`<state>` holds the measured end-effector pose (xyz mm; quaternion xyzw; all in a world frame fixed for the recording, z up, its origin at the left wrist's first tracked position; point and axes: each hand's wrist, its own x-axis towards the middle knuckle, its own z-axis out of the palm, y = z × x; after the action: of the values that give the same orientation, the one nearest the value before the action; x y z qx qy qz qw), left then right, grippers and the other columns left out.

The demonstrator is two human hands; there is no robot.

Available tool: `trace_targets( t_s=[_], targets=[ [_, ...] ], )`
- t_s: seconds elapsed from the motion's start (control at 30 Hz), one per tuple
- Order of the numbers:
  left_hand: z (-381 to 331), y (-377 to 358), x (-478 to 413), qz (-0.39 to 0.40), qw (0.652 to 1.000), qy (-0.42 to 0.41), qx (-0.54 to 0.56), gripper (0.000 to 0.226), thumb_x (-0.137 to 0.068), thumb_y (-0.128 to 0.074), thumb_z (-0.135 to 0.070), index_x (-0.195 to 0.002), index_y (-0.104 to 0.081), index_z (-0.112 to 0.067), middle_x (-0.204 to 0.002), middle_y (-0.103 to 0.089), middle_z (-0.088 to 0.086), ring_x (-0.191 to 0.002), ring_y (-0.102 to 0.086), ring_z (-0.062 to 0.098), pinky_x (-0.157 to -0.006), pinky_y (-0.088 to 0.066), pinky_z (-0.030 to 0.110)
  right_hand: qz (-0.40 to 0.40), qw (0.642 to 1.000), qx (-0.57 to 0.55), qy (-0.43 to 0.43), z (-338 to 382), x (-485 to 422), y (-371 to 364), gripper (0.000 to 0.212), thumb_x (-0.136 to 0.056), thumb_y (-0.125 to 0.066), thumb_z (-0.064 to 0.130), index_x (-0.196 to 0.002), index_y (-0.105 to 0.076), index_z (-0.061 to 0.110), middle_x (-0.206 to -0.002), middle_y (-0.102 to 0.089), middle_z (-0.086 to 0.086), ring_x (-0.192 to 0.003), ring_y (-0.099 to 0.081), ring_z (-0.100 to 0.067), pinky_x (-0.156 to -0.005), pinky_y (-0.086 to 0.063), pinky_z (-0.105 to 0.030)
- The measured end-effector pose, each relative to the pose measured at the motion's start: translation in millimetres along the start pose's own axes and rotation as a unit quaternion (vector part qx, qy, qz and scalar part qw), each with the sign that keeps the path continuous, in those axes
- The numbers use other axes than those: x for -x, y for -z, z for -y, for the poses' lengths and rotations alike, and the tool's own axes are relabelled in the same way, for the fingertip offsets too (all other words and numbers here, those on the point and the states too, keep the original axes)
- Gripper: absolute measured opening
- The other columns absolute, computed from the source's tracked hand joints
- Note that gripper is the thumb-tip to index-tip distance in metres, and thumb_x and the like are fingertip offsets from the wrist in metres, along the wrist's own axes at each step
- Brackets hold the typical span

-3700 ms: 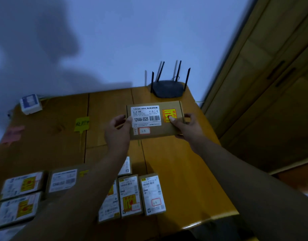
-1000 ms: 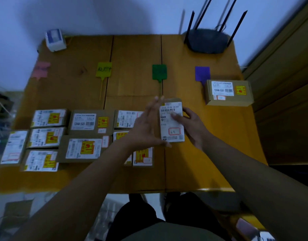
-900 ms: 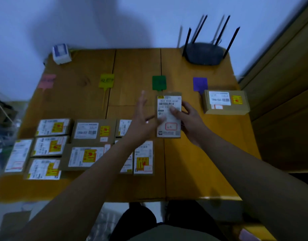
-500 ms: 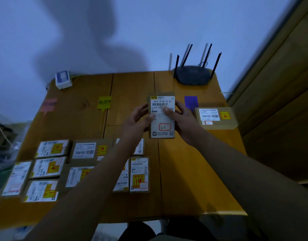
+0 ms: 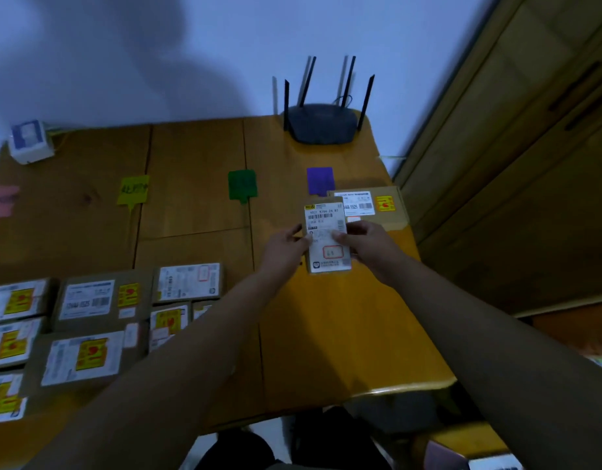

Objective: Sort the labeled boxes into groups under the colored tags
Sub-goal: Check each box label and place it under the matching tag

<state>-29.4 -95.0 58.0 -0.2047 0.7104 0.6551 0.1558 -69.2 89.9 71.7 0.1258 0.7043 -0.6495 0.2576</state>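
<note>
The left hand (image 5: 286,247) and the right hand (image 5: 367,245) both grip a small labeled box (image 5: 326,237), one on each long side. The left hand's fingers curl against its left edge. The right hand's thumb lies on the white label, with its other fingers behind the right edge. The box is held lengthwise, label facing up, with a barcode toward its far end and a red-outlined stamp toward its near end. It is just on the near side of the purple tag (image 5: 320,179). Its far right corner covers the left end of a larger cardboard box (image 5: 377,206), which lies on the desk (image 5: 343,334) just right of the purple tag and slightly nearer. I cannot tell whether the small box rests on the desk or is held above it.

In a row to the left of the purple tag lie the green tag (image 5: 242,184), then the yellow tag (image 5: 133,189) with handwriting, then the pink tag (image 5: 3,198) at the frame edge. Beyond the purple tag, at the desk's far edge by the wall, stands a black router (image 5: 321,123) with its antennas upright. Well to the left of the purple tag and nearer, a cluster of labeled boxes (image 5: 89,327) lies close-packed, many with yellow-and-red stickers. Far left of the purple tag, at the far corner of the desk, sits a white and blue box (image 5: 30,140).
</note>
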Motion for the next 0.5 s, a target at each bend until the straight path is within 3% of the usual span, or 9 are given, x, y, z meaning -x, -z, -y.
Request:
trace_targets(
  t_s=[0.07,0.13,0.2,0.27,0.33,0.43,0.5],
  targets=[
    [14,-27,-14,-0.026,0.999,0.023,0.010,0.033,-0.100,-0.065,-0.024,-0.131,-0.068,-0.014,-0.116,-0.077,0.008,-0.098,-0.076,0.025,-0.088,-0.062,0.051,-0.011,1.000,0.010,-0.023,-15,-8,20,0.012,-0.097,-0.074,0.012,-0.108,-0.072,0.013,-0.124,-0.075,-0.014,-0.113,-0.074,-0.034,-0.084,-0.063,-0.043],
    [28,-51,-27,-0.054,0.997,0.049,0.010,0.027,-0.097,-0.070,-0.023,-0.121,-0.074,-0.012,-0.109,-0.079,0.008,-0.092,-0.077,0.025,-0.085,-0.064,0.049,-0.027,0.998,0.028,-0.048,-31,-18,37,0.022,-0.098,-0.073,0.013,-0.120,-0.072,0.007,-0.128,-0.074,-0.018,-0.111,-0.074,-0.036,-0.084,-0.062,-0.044],
    [42,-71,-39,-0.058,0.995,0.077,0.012,0.028,-0.096,-0.072,-0.024,-0.121,-0.075,-0.013,-0.104,-0.080,0.005,-0.088,-0.078,0.023,-0.082,-0.065,0.046,-0.036,0.995,0.057,-0.069,-46,-26,51,0.033,-0.100,-0.071,0.015,-0.131,-0.069,0.004,-0.128,-0.074,-0.019,-0.102,-0.076,-0.032,-0.082,-0.062,-0.043],
    [53,-85,-51,-0.055,0.994,0.097,0.007,0.028,-0.096,-0.070,-0.025,-0.122,-0.075,-0.016,-0.107,-0.080,0.006,-0.089,-0.076,0.022,-0.084,-0.064,0.046,-0.042,0.992,0.085,-0.081,-59,-35,60,0.035,-0.101,-0.069,0.016,-0.135,-0.067,0.005,-0.126,-0.075,-0.017,-0.091,-0.075,-0.022,-0.069,-0.059,-0.033],
    [61,-94,-64,-0.054,0.992,0.111,0.000,0.027,-0.097,-0.068,-0.026,-0.122,-0.075,-0.019,-0.113,-0.079,0.007,-0.091,-0.074,0.020,-0.087,-0.063,0.045,-0.050,0.990,0.092,-0.091,-70,-44,67,0.037,-0.103,-0.066,0.016,-0.138,-0.065,0.005,-0.128,-0.074,-0.018,-0.092,-0.073,-0.024,-0.064,-0.055,-0.028],
    [73,-101,-80,-0.035,0.991,0.126,-0.010,0.030,-0.099,-0.064,-0.023,-0.127,-0.073,-0.020,-0.120,-0.076,0.006,-0.093,-0.072,0.020,-0.089,-0.063,0.043,-0.057,0.989,0.089,-0.101,-84,-56,71,0.038,-0.103,-0.065,0.015,-0.140,-0.065,0.006,-0.131,-0.073,-0.019,-0.099,-0.072,-0.029,-0.067,-0.056,-0.030],
    [79,-103,-87,-0.013,0.991,0.131,-0.010,0.031,-0.100,-0.063,-0.020,-0.130,-0.071,-0.018,-0.123,-0.074,0.006,-0.086,-0.070,0.015,-0.078,-0.063,0.035,-0.065,0.989,0.085,-0.102,-89,-63,73,0.038,-0.104,-0.065,0.014,-0.141,-0.064,0.006,-0.133,-0.072,-0.019,-0.103,-0.071,-0.031,-0.073,-0.058,-0.034]
  ],
)
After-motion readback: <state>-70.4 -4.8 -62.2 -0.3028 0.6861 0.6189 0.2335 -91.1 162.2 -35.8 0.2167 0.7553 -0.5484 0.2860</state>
